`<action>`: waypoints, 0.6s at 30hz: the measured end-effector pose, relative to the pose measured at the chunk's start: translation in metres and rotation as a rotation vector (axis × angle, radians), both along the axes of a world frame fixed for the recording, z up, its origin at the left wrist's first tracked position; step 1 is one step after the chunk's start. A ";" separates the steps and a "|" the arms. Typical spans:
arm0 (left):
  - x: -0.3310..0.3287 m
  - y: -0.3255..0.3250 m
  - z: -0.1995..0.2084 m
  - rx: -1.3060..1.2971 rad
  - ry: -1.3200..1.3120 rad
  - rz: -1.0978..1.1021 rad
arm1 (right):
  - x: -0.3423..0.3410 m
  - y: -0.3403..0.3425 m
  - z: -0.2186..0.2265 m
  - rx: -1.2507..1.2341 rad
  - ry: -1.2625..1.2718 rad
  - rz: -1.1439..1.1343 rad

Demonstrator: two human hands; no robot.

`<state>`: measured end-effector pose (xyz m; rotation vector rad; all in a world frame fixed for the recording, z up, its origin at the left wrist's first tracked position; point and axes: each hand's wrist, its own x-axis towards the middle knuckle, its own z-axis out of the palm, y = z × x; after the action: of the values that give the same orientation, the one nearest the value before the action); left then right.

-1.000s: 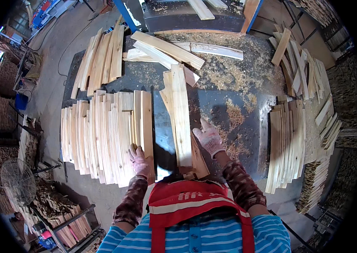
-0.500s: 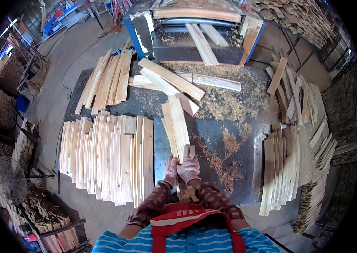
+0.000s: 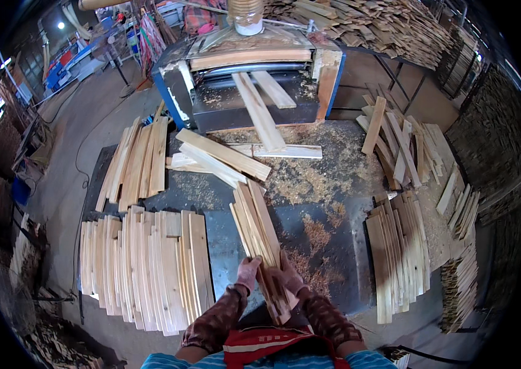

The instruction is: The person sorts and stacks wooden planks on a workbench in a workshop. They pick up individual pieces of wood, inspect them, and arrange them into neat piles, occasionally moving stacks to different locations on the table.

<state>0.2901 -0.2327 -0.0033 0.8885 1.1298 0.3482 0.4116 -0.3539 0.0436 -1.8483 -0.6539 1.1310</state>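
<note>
Gripping from both sides, left hand (image 3: 247, 272) and right hand (image 3: 289, 280) close firmly around a bundle of pale, long wooden slats (image 3: 260, 237) above the dark, sawdust-strewn worktop (image 3: 325, 240).

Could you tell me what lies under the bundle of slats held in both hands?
Under the slat bundle shows the dark table with sawdust; anything directly beneath stays covered.

Left hand (image 3: 248, 272) and right hand (image 3: 287, 280) clasp a bundle of wooden slats (image 3: 259, 230) above a sawdust-strewn tabletop (image 3: 328, 246).
</note>
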 end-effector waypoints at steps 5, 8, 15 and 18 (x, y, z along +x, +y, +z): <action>-0.024 -0.054 0.035 0.297 0.436 -0.233 | -0.058 -0.072 -0.033 -0.267 -0.040 -0.070; -0.013 -0.061 0.037 0.265 0.557 -0.333 | -0.066 -0.109 -0.043 -0.309 -0.564 0.282; 0.025 0.000 0.016 0.684 0.304 -0.199 | 0.027 -0.068 0.006 -0.260 -0.376 0.192; 0.104 0.073 0.054 0.449 -0.337 -0.093 | 0.116 0.005 0.031 -0.132 -0.450 -0.280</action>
<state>0.3943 -0.1593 0.0503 1.2178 0.7040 0.6648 0.5272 -0.3488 0.0743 -2.2526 -0.5516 0.5897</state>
